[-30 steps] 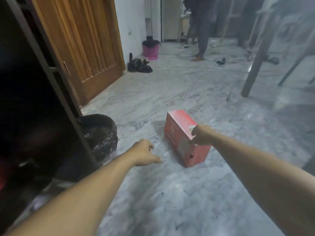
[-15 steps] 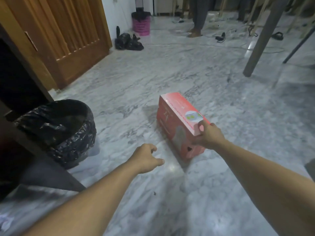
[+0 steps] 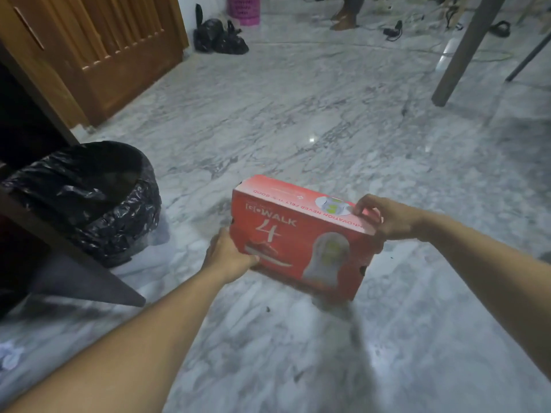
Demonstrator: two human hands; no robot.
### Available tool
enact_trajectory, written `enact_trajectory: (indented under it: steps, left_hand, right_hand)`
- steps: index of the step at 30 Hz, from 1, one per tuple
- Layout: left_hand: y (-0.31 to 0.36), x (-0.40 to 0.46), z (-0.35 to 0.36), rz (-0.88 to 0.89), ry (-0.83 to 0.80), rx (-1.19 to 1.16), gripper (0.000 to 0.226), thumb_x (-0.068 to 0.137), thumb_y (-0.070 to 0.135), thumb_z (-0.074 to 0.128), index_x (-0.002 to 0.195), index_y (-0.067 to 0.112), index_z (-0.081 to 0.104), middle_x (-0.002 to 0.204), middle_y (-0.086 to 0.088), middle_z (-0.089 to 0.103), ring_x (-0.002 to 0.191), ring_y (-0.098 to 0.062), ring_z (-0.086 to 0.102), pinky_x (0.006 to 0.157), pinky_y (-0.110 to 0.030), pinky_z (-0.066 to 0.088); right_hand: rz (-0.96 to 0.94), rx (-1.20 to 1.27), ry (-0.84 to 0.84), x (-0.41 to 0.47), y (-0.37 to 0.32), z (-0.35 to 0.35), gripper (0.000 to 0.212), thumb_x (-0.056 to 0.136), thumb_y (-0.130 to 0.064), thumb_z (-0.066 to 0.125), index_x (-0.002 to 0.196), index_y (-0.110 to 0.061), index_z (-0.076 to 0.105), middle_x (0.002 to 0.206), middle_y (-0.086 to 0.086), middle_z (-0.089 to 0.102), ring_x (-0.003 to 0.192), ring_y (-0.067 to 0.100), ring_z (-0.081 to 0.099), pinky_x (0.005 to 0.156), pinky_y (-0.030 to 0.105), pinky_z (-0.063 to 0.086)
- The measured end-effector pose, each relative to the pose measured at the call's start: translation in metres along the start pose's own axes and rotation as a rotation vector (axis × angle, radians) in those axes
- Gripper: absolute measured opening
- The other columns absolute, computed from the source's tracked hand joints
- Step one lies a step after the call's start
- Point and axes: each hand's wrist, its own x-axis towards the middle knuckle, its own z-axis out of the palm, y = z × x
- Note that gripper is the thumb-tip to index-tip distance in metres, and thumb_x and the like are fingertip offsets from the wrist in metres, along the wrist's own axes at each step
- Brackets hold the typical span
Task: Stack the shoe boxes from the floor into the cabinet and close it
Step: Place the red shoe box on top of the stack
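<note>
A red shoe box (image 3: pixel 298 236) with white lettering and a large "4" is held above the marble floor, tilted with its printed side toward me. My left hand (image 3: pixel 228 256) grips its lower left end. My right hand (image 3: pixel 384 217) grips its upper right end, fingers over the top edge. The dark open cabinet (image 3: pixel 26 162) fills the left edge, and its dark door (image 3: pixel 89 278) juts out low over the floor. The cabinet's inside is too dark to make out.
A bin lined with a black bag (image 3: pixel 95 198) stands by the cabinet door. A wooden door (image 3: pixel 98 46) is behind it. Black bags (image 3: pixel 220 37), a pink basket (image 3: pixel 243 7), a person's foot (image 3: pixel 344 20) and a table leg (image 3: pixel 465 52) lie farther off.
My left hand has reached over and taken the box's left end. Both hands have lifted the box off the floor and turned its printed side toward me.
</note>
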Motion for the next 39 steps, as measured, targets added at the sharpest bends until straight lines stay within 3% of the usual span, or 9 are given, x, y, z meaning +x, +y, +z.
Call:
enact_trajectory:
  steps: [4, 7, 11, 14, 18, 26, 28, 32, 39]
  left_hand:
    - [-0.026, 0.003, 0.011, -0.079, 0.019, -0.056, 0.076, 0.063, 0.049, 0.080, 0.123, 0.020, 0.045, 0.124, 0.000, 0.060, 0.113, -0.026, 0.058, 0.095, -0.042, 0.048]
    - [-0.036, -0.004, 0.017, -0.079, 0.017, -0.114, 0.071, 0.066, 0.051, 0.077, 0.125, 0.020, 0.051, 0.121, 0.003, 0.065, 0.106, -0.022, 0.062, 0.092, -0.037, 0.050]
    - [-0.044, -0.009, 0.023, -0.090, 0.004, -0.161, 0.057, 0.071, 0.046, 0.074, 0.120, 0.022, 0.058, 0.115, 0.003, 0.066, 0.104, -0.023, 0.063, 0.091, -0.037, 0.051]
    - [-0.047, -0.011, 0.025, -0.107, -0.038, -0.257, 0.025, 0.077, 0.025, 0.076, 0.099, 0.029, 0.064, 0.102, 0.003, 0.070, 0.097, -0.021, 0.065, 0.090, -0.041, 0.054]
    - [-0.043, -0.013, 0.025, -0.096, -0.051, -0.371, 0.031, 0.069, 0.021, 0.081, 0.093, 0.032, 0.065, 0.098, 0.006, 0.071, 0.097, -0.019, 0.066, 0.090, -0.042, 0.054]
    - [-0.019, -0.041, -0.010, 0.037, 0.197, -0.322, 0.051, 0.070, 0.029, 0.082, 0.114, 0.024, 0.056, 0.105, 0.004, 0.069, 0.098, -0.021, 0.065, 0.090, -0.039, 0.052]
    - [-0.013, -0.057, -0.025, 0.075, 0.242, -0.301, 0.058, 0.072, 0.027, 0.081, 0.122, 0.024, 0.051, 0.106, 0.006, 0.067, 0.099, -0.021, 0.063, 0.087, -0.032, 0.049]
    - [-0.005, -0.096, -0.060, 0.146, 0.341, -0.244, 0.066, 0.071, 0.022, 0.081, 0.130, 0.022, 0.049, 0.111, 0.000, 0.068, 0.103, -0.024, 0.063, 0.087, -0.033, 0.049]
    - [0.005, -0.187, -0.136, 0.280, 0.455, -0.231, 0.065, 0.077, 0.014, 0.078, 0.134, 0.023, 0.049, 0.117, 0.003, 0.063, 0.103, -0.015, 0.058, 0.090, -0.026, 0.045]
  right_hand:
    - [-0.019, 0.273, -0.165, -0.005, 0.008, -0.003, 0.067, 0.052, 0.005, 0.073, 0.110, -0.026, 0.061, 0.124, 0.009, 0.054, 0.103, 0.029, 0.058, 0.058, 0.026, 0.051]
    - [-0.046, 0.397, 0.046, -0.004, 0.007, 0.013, 0.068, 0.074, 0.015, 0.065, 0.134, -0.016, 0.054, 0.126, 0.016, 0.057, 0.081, 0.025, 0.061, 0.055, 0.021, 0.053]
    - [0.179, 0.568, 0.319, 0.000, 0.018, 0.052, 0.088, 0.078, -0.008, 0.076, 0.150, -0.018, 0.027, 0.120, 0.011, 0.053, 0.093, 0.032, 0.064, 0.071, 0.047, 0.057]
    - [0.253, 0.530, 0.225, -0.009, 0.024, 0.076, 0.066, 0.081, -0.028, 0.076, 0.139, -0.019, 0.046, 0.109, 0.009, 0.066, 0.088, 0.024, 0.062, 0.065, 0.040, 0.054]
    - [0.182, 0.577, 0.244, -0.021, 0.018, 0.084, 0.046, 0.082, -0.028, 0.076, 0.124, -0.022, 0.059, 0.103, 0.010, 0.068, 0.077, 0.019, 0.058, 0.067, 0.040, 0.053]
    - [0.026, 0.524, 0.404, -0.051, -0.012, 0.051, 0.085, 0.072, -0.025, 0.085, 0.145, -0.019, 0.042, 0.121, 0.004, 0.064, 0.084, 0.014, 0.062, 0.053, 0.013, 0.046]
    - [-0.002, 0.542, 0.400, -0.068, -0.021, 0.042, 0.085, 0.070, -0.018, 0.086, 0.144, -0.023, 0.043, 0.117, 0.006, 0.066, 0.071, 0.018, 0.059, 0.043, 0.023, 0.045]
    - [-0.079, 0.553, 0.454, -0.110, -0.043, 0.026, 0.077, 0.061, -0.020, 0.089, 0.129, -0.031, 0.056, 0.106, 0.007, 0.070, 0.086, 0.025, 0.070, 0.060, 0.048, 0.060]
    - [-0.234, 0.566, 0.490, -0.199, -0.103, 0.002, 0.067, 0.065, -0.006, 0.088, 0.125, -0.021, 0.062, 0.099, 0.010, 0.072, 0.080, 0.024, 0.070, 0.058, 0.047, 0.060]
